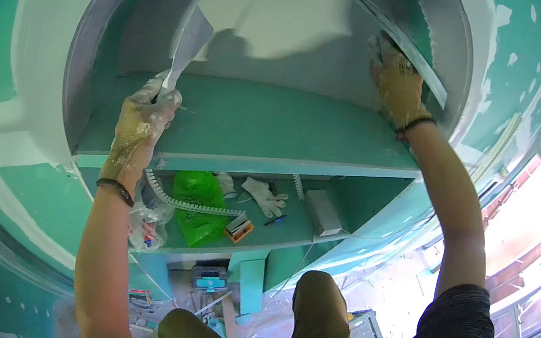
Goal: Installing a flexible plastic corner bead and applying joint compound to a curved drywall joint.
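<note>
My left hand [142,120], in a dusty, plaster-smeared glove, grips a putty knife [190,37] upright at the left of the arched niche [276,5], just over the green niche shelf [249,122]. At the upper right, my right hand [399,87], also gloved, is closed on a long, wide finishing blade [394,26] that lies slanting against or close to the niche's curved right side. My shadow and the knife's fall on the pale back wall.
The lower compartment holds a green bag [192,209], white gloves [266,197], a long box [322,212], an orange box [238,230], coiled trim and a clear bag [146,227]. Tools and offcuts [212,281] lie below. A bright window [529,248] is at right.
</note>
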Available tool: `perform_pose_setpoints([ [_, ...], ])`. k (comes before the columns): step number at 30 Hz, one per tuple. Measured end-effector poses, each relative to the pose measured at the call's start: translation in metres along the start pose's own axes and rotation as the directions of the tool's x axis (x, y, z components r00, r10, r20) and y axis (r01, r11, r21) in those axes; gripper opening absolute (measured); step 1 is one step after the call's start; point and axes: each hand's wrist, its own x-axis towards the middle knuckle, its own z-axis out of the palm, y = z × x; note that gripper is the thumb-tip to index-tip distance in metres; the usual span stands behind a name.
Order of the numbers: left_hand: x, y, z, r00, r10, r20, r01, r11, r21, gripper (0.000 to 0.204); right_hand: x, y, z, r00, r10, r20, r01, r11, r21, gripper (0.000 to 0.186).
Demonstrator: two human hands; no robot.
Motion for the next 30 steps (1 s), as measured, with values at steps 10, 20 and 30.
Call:
perform_pose_setpoints([
  [10,0.004,-0.004,-0.006,0.996,0.006,0.084,-0.007,1.0,0.003,0.048,0.101,-0.005,-0.094,0.894,0.193,0.403,-0.205,0.979,-0.015,0.044],
  [20,0.004,-0.002,-0.004,0.999,0.015,0.035,-0.019,0.993,0.119,0.048,0.132,0.013,-0.055,0.952,0.09,0.293,-0.041,0.985,-0.166,0.04],
  [30,0.001,0.003,-0.009,0.997,0.049,0.067,-0.062,0.973,0.221,0.049,0.182,-0.011,-0.065,0.983,0.14,0.119,-0.123,0.982,-0.143,0.03],
])
